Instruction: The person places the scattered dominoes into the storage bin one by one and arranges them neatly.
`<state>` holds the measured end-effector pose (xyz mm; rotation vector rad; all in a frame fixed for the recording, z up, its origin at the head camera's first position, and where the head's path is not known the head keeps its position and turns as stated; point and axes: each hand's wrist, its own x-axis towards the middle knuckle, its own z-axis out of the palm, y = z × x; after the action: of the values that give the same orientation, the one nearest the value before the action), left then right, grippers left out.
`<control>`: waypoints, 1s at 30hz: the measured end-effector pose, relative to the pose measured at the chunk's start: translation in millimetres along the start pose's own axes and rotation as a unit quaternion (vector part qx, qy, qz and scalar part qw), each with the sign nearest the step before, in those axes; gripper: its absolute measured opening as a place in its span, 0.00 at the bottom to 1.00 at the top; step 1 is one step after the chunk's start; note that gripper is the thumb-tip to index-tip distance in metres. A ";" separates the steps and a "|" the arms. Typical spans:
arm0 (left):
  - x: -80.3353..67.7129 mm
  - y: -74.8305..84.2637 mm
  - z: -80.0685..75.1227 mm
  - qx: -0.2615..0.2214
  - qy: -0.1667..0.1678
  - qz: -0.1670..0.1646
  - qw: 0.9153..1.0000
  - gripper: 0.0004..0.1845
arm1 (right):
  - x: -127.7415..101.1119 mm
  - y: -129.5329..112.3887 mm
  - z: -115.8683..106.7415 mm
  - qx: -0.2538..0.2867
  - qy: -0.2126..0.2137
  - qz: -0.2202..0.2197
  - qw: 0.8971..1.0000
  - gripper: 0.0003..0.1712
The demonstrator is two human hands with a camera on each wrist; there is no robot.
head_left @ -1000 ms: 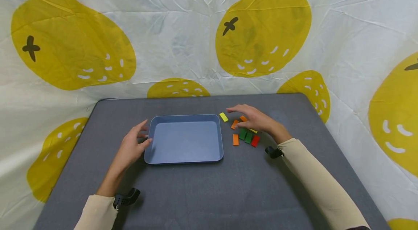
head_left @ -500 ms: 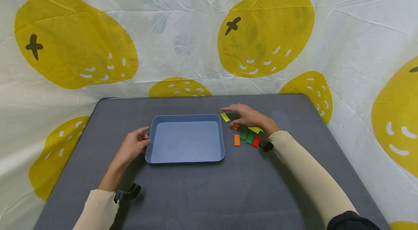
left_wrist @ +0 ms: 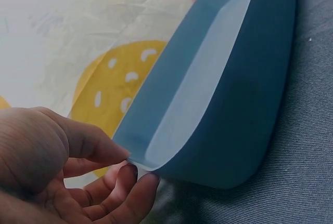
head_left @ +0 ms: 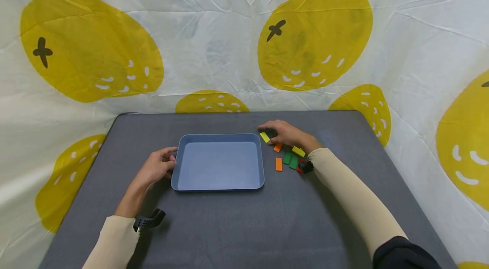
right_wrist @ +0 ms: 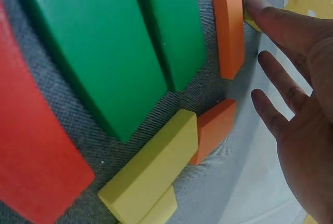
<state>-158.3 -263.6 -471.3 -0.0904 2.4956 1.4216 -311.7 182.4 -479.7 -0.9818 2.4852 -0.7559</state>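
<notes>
Left hand [head_left: 157, 167]: rests at the left rim of the shallow blue rectangular plastic tray [head_left: 217, 184]; the left wrist view shows thumb and curled fingers [left_wrist: 136, 178] pinching the rim's corner, which steadies the tray.
Right hand [head_left: 285, 133]: lies flat over the far side of the block group, fingers extended and relaxed, one fingertip [right_wrist: 260, 7] touching the yellow rectangular wooden block [head_left: 264, 136] just off the tray's far right corner; nothing is gripped.
Block group: an orange flat block [head_left: 278, 163], a second orange block [head_left: 277, 147], two green blocks [head_left: 290, 160], a second yellow block [head_left: 298, 151] and a red block [right_wrist: 36, 156] lie close together on the grey cloth-covered desk [head_left: 267, 226], just right of the tray.
Tray: sits near the desk's centre, interior unoccupied.
Edges and open room: the blocks lie well inside the desk's right edge; a narrow strip of desk separates them from the tray wall; broad bare surface lies toward the near edge.
</notes>
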 end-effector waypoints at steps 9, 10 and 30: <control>1.5 3.7 -2.3 -0.015 -0.006 -0.009 1.000 0.29 | 7.4 6.2 -4.1 -0.013 -0.002 -0.032 0.999 0.31; 1.7 4.1 -2.2 -0.015 -0.004 -0.011 1.000 0.29 | 7.8 6.8 -4.4 -0.016 -0.002 -0.034 0.999 0.30; 0.5 11.8 2.1 0.001 0.015 -0.020 1.000 0.28 | 4.0 8.2 -4.4 -0.034 0.010 -0.001 0.999 0.27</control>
<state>-160.6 -255.6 -462.6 -0.1624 2.5032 1.4126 -320.9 186.1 -481.7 -1.0041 2.5434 -0.6878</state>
